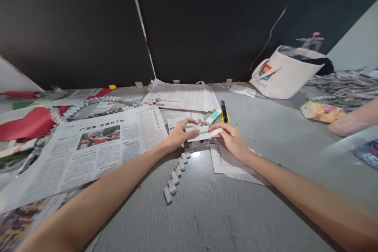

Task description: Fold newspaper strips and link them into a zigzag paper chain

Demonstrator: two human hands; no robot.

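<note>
A small white paper strip with a green line point(203, 133) is held between my two hands. My left hand point(180, 133) pinches its left end, and my right hand point(232, 138) pinches its right end. Just behind the strip lies a green and white glue stick point(214, 117), with a yellow and black cutter point(225, 112) to its right. A folded-paper zigzag chain point(176, 177) runs from below my hands toward the front. Cut newspaper sheets point(227, 159) lie under my right hand.
A large newspaper point(103, 141) covers the left side, near a red sheet point(28, 124) and a longer chain point(73, 109). More paper point(183, 96) lies at the back. A white bag point(286, 73) stands back right, near a newspaper pile point(348, 86) and another person's limb point(357, 118).
</note>
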